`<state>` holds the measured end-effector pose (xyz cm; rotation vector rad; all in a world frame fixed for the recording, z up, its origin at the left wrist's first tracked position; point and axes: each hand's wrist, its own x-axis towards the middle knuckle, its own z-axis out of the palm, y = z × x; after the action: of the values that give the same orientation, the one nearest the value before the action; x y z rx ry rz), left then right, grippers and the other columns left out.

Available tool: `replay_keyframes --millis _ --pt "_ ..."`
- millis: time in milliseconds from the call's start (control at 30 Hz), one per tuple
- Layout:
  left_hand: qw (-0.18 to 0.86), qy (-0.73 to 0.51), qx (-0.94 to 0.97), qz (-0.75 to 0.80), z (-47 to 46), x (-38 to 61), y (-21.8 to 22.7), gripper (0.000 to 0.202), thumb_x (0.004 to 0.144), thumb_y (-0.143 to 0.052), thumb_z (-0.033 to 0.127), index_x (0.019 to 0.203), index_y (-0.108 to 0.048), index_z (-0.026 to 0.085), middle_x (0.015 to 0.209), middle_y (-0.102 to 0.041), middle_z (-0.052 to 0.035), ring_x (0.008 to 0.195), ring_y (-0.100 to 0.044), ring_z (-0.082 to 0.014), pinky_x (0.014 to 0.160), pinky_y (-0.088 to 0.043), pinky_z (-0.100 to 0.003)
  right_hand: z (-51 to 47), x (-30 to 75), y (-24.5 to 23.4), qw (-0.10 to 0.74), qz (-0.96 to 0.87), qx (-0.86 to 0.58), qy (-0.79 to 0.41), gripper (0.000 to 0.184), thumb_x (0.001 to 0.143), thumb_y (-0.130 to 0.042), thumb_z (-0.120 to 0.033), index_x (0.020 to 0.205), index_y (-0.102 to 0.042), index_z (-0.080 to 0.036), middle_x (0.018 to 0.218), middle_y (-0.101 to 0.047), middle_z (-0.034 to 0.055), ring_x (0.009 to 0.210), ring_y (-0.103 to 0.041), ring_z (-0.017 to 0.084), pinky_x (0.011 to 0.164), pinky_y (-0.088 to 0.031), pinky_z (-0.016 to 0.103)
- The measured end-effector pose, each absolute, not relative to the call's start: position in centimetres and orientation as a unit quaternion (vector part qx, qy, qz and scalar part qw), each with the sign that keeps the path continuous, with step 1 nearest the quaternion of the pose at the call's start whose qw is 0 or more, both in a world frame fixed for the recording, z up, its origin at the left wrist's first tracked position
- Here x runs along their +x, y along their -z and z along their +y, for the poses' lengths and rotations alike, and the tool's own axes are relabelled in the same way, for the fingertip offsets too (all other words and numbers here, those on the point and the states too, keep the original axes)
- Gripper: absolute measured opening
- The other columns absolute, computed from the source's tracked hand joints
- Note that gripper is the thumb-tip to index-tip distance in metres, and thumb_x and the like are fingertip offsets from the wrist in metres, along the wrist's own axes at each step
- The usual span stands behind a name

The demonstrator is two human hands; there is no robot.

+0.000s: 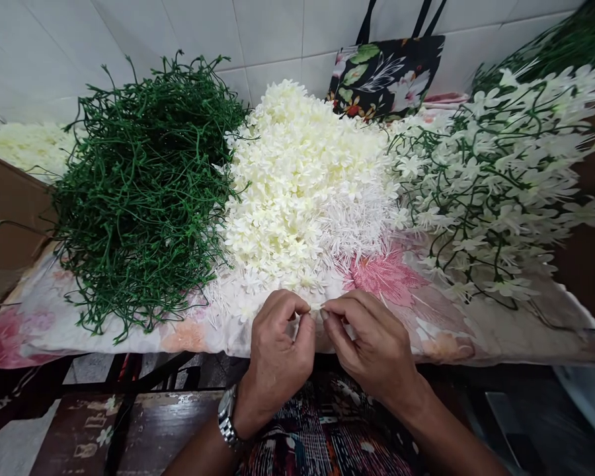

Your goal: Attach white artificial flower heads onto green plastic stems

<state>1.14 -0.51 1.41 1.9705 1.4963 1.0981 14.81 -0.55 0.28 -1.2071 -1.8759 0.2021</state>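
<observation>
My left hand point(281, 340) and my right hand point(371, 340) meet at the table's front edge, each closed in a pinch. Between the fingertips runs a short, thin white piece point(316, 307), mostly hidden; it looks like one of the artificial flower stamens. Just beyond my hands lies a heap of cream-white fabric flower heads point(297, 178). Loose white stamens point(359, 221) are piled at its right side. On the left stands a large tangle of green plastic stems point(143, 192). To the right, white flowers fixed on green stems point(486, 192) lie in a spread bunch.
A floral cloth point(188, 336) covers the table. Against the tiled wall leans a black flowered bag point(387, 76). A cardboard box point(12, 218) borders the left side, with more pale flowers point(27, 149) behind it. Below left is a brown wooden surface point(168, 423).
</observation>
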Motion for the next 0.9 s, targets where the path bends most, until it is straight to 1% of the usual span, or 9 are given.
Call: replay_keyframes --millis 167,300,433,567,733,800,900 --pt "0.173 -0.405 0.747 0.498 -0.75 1.1 -1.34 0.016 0.081 -0.046 0.006 0.072 -0.049 0.019 0.067 -0.053 -0.0005 0.066 -0.049 -0.0136 0.059 -0.042 -0.026 -0.77 14.87 -0.5 0.444 -0.743 -0.485 -0.126 0.013 0.083 -0.047 -0.009 0.077 -0.056 -0.017 0.063 -0.057 0.0016 0.058 -0.051 0.012 0.054 -0.043 0.025" --pt "0.161 -0.413 0.768 0.463 -0.73 0.95 -1.5 0.016 0.08 -0.045 0.003 0.077 -0.05 0.018 0.069 -0.054 -0.0026 0.067 -0.05 -0.0152 0.06 -0.044 -0.028 -0.74 14.91 -0.38 0.453 -0.739 -0.473 -0.154 0.012 0.083 -0.048 -0.009 0.079 -0.054 -0.018 0.063 -0.055 0.0007 0.057 -0.05 0.012 0.053 -0.042 0.024" --pt "0.209 -0.436 0.769 0.417 -0.8 0.7 -1.43 0.015 0.08 -0.045 0.005 0.084 -0.052 0.017 0.077 -0.059 -0.0057 0.074 -0.054 -0.0165 0.065 -0.047 -0.029 -0.67 15.15 -0.12 0.454 -0.744 -0.464 -0.157 0.011 0.083 -0.048 -0.008 0.079 -0.052 -0.018 0.063 -0.052 0.0002 0.057 -0.047 0.011 0.052 -0.042 0.023" --pt "0.263 -0.461 0.737 0.418 -0.89 0.51 -1.0 0.019 0.082 -0.043 0.004 0.089 -0.054 0.018 0.079 -0.06 -0.0044 0.075 -0.057 -0.0143 0.066 -0.048 -0.026 -0.61 15.39 -0.1 0.454 -0.755 -0.448 -0.153 0.013 0.081 -0.048 -0.005 0.082 -0.052 -0.017 0.066 -0.052 0.0012 0.059 -0.047 0.011 0.052 -0.042 0.023" --pt "0.31 -0.464 0.687 0.465 -0.53 0.54 -0.75 0.015 0.08 -0.049 0.007 0.082 -0.057 0.019 0.073 -0.061 -0.0014 0.066 -0.058 -0.0132 0.06 -0.047 -0.025 -0.39 15.3 -0.43 0.442 -0.773 -0.433 -0.141 0.013 0.081 -0.048 -0.005 0.081 -0.052 -0.016 0.067 -0.052 0.0023 0.061 -0.048 0.012 0.053 -0.042 0.024" --pt "0.333 -0.458 0.679 0.467 -0.33 0.57 -0.84 0.015 0.079 -0.05 0.007 0.077 -0.058 0.019 0.069 -0.061 -0.0007 0.063 -0.057 -0.0129 0.058 -0.046 -0.025 -0.37 15.14 -0.42 0.436 -0.779 -0.429 -0.14 0.013 0.082 -0.047 -0.005 0.079 -0.052 -0.016 0.065 -0.052 0.0022 0.06 -0.049 0.012 0.053 -0.042 0.024" --pt "0.334 -0.464 0.687 0.449 -0.24 0.59 -0.96 0.017 0.079 -0.049 0.006 0.072 -0.058 0.018 0.063 -0.058 -0.0001 0.061 -0.055 -0.0124 0.056 -0.045 -0.024 -0.48 14.99 -0.26 0.434 -0.78 -0.425 -0.151 0.014 0.083 -0.046 -0.005 0.079 -0.053 -0.017 0.064 -0.052 0.0018 0.059 -0.049 0.012 0.053 -0.042 0.023"
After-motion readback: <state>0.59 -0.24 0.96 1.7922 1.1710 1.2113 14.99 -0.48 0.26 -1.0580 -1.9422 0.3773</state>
